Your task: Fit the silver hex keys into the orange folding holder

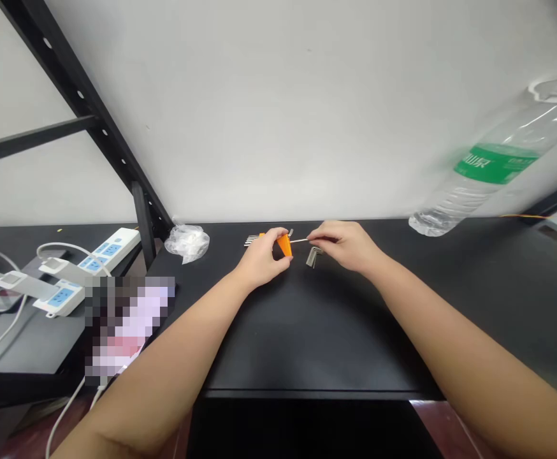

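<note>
head view: black table (307,331) against a white wall, water bottle (493,159) at far right, power strip (87,268) and plastic bag (187,242) at left. left hand (262,258) closed around orange key holder (285,245). right hand (348,245) pinches one thin hex key (299,240) at the holder; loose hex keys (313,256) lie just beside. judgement: keep holder steady, key straight in line with its slot.

Clear water bottle (493,159) with green label, far right on black table (317,331). Crumpled plastic bag (187,241) far left-centre. White power strips (90,268) left.
</note>
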The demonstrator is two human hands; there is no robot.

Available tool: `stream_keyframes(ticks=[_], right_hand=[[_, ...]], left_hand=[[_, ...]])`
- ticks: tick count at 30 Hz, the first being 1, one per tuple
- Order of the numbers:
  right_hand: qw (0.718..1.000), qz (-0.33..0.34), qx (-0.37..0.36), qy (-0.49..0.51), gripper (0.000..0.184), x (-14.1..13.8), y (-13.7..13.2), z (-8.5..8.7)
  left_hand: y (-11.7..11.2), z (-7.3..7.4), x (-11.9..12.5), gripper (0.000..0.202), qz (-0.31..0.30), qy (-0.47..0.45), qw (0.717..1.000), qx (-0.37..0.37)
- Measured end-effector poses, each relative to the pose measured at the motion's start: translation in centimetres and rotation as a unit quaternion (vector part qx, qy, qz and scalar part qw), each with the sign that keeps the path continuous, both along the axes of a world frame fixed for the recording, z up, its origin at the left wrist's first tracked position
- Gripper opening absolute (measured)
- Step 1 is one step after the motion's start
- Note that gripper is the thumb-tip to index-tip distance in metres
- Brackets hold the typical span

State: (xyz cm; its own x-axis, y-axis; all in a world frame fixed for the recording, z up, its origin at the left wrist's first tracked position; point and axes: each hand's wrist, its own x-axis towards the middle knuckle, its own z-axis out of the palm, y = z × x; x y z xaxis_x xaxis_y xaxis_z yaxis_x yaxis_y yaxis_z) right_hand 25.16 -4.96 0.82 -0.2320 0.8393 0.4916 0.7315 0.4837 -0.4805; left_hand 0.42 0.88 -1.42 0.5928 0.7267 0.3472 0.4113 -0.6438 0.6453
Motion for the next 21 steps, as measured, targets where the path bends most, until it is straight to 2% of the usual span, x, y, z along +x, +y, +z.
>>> stream_keyframes(ticks=[6, 15, 21], right_hand=[[0.999, 0.000, 0.022, -0.026, 0.022, 0.31, -0.20, 0.23], [1.000, 0.002, 0.019, 0.002, 0.020, -0.04, -0.57, 0.47], [0.995, 0.038, 0.048, -0.077, 0.026, 0.12, -0.56, 0.23]], left_hand=[[-0.05, -0.11, 0.04, 0.051, 0.000, 0.031, 0.999, 0.017], [-0.08, 0.29, -0.23, 0.049, -0.014, 0.038, 0.999, 0.023], [-0.23, 0.56, -0.17, 0.050, -0.017, 0.061, 0.998, 0.023]])
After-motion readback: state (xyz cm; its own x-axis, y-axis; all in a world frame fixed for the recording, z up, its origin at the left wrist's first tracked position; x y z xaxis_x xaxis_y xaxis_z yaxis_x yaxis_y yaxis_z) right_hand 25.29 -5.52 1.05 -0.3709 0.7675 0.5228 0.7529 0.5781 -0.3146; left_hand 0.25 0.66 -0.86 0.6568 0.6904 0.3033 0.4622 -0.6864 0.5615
